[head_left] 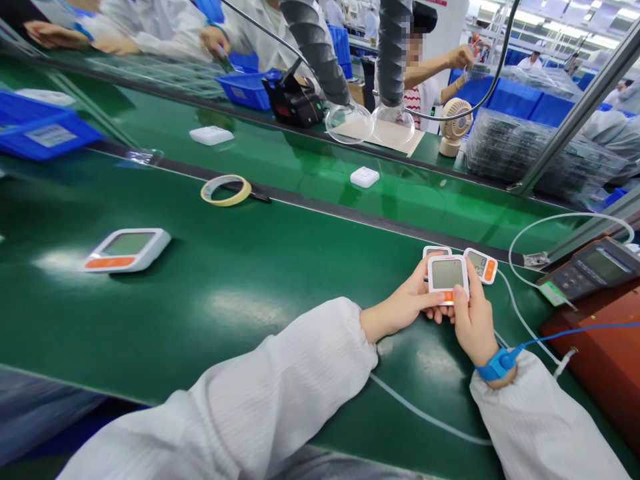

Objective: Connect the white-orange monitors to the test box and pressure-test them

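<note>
Green workbench [290,257] — left hand [411,297] and right hand [475,325] both gripping one white-and-orange device [447,275]

Rear device [437,251] — mostly hidden.

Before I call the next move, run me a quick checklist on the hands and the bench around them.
1. Held device supported on both sides: ok, the left hand and right hand both grip it.
2. Held device's screen facing the wearer: ok, its screen and orange panel face the camera.
3. Reading on that screen: cannot tell, no digits can be made out.
4. Wrist strap worn, cord attached: ok, on the right wrist.
5. Space just beyond the hands clear: not ok, a second device lies close by.
6. Tape roll away from the hands: ok, well off to the left.
</note>
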Motion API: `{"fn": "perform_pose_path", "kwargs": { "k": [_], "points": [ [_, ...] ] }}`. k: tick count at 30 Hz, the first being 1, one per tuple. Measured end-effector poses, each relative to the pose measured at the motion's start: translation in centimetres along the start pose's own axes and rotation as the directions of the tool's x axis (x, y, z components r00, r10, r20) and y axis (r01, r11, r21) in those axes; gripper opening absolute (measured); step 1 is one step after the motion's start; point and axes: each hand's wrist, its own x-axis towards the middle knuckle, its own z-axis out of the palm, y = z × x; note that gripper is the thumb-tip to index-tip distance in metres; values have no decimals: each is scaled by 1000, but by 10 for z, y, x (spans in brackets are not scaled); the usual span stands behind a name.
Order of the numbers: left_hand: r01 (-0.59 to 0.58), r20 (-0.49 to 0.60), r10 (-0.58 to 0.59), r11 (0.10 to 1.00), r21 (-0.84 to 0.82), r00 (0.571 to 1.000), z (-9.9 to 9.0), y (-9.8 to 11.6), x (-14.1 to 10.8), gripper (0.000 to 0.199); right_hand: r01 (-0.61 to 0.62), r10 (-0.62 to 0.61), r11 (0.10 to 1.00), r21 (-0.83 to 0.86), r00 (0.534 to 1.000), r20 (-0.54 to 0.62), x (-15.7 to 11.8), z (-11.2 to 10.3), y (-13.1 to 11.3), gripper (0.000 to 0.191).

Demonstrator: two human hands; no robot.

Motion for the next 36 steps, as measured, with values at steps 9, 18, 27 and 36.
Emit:
{"fn": "perform_pose_path", "kwargs": {
  "k": [9,18,27,36],
  "points": [
    [-19,-5,19,1000,6,1000,0,0,1,91,1,-1,1000,10,1000,31,2,0,2,58],
    [-32,-17,32,999,23,999,-1,-3,1,91,15,-17,999,31,998,65,4,-2,5,59],
    [-63,82,61,997,32,995,-5,-4,3,104,144,-144,974,-177,989,17,6,-13,4,58],
    [-69,186,34,980,184,982,-5,-10,2,93,267,-348,801,-535,936,-53,-10,-46,-21,52]
  ]
}}
